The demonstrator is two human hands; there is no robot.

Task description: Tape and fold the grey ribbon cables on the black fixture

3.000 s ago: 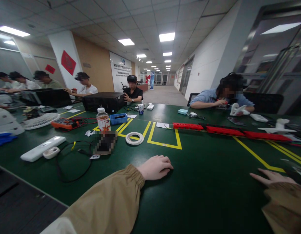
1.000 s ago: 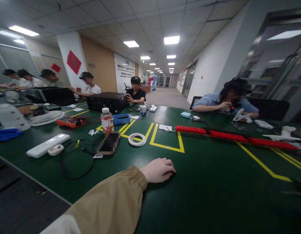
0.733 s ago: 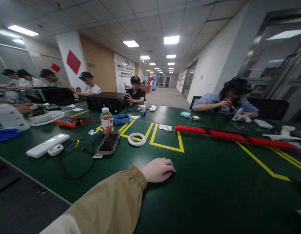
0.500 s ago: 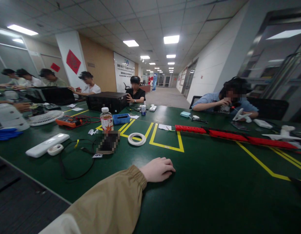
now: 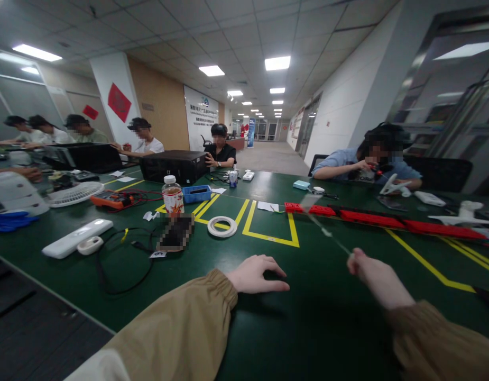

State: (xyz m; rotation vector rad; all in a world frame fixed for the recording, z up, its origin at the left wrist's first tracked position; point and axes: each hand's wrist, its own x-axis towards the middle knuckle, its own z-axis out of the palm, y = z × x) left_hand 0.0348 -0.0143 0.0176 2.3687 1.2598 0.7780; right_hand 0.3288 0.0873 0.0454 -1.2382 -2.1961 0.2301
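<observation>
My left hand (image 5: 260,274) rests on the green table (image 5: 303,338) with thumb and fingers apart, holding nothing. To its right, my right hand (image 5: 373,272) is raised over the table, thumb and fingers pinched on one end of a thin pale strip (image 5: 337,242). The strip slants up and away to the left and widens into a whitish, see-through end, blurred by motion, so its exact kind is unclear. Behind the left hand lies a white roll of tape (image 5: 222,226). Beyond the strip stretches a row of red bars (image 5: 371,220), partly crossed by its far end.
A drink bottle (image 5: 173,197), blue tray (image 5: 196,193), orange multimeter (image 5: 111,199) and white power strip (image 5: 78,238) with a looped black cable (image 5: 129,290) are at left. Yellow tape lines (image 5: 268,241) mark the table. Co-workers sit across, one (image 5: 339,163) at right, another behind a black case (image 5: 175,166).
My right hand has come into view from the right, pinching the pale strip. My left hand's thumb and fingers have spread apart, in about the same place.
</observation>
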